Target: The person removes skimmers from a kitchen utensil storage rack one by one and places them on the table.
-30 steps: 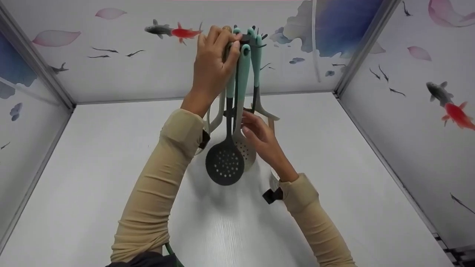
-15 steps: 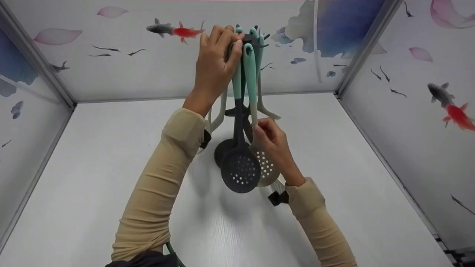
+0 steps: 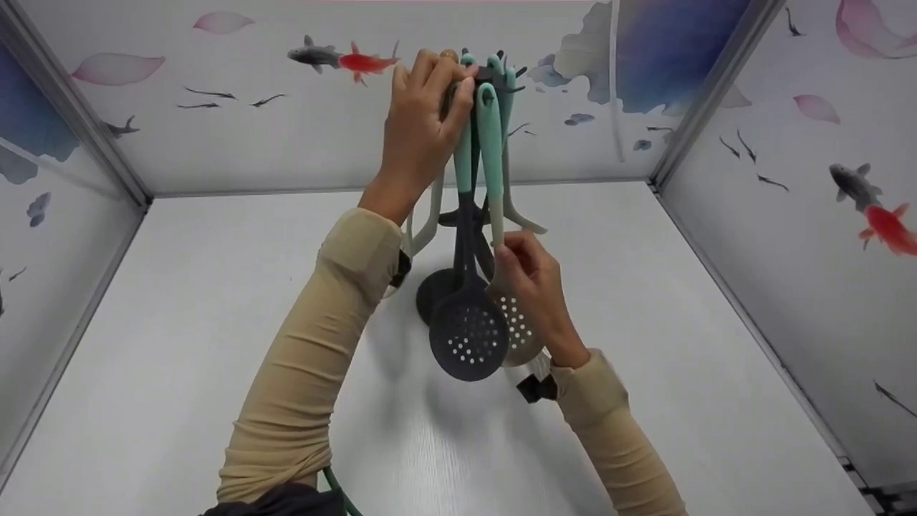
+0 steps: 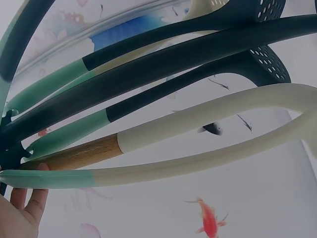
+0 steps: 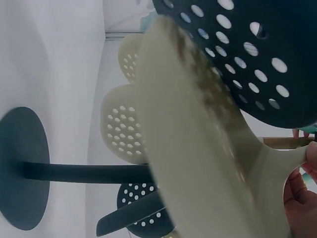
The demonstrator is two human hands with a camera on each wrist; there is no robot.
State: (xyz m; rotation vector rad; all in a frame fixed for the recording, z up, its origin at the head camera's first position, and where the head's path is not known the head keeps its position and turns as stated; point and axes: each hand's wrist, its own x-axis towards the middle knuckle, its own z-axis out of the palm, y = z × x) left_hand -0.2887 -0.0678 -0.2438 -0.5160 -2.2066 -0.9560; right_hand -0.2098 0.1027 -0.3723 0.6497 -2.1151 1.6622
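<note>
Kitchen utensils hang from the dark rack of a stand at the middle of the head view. My left hand holds the rack's top; some of its fingertips are hidden there. With thumb and fingers, my right hand pinches the stem of a beige skimmer with a mint handle. That skimmer's head looms large and blurred in the right wrist view. Beside it hangs a black skimmer. In the left wrist view, a wooden-handled utensil lies close to the left fingers.
The stand's round dark base rests on the white table, with its pole rising from it. More perforated utensils hang on the far side. Printed walls enclose the back and sides. A green cord shows near the front.
My right hand has gone from loose fingers beside the utensils to pinching the beige skimmer's stem. The beige and black skimmers have shifted right, baring the base behind. My left hand stays at the rack.
</note>
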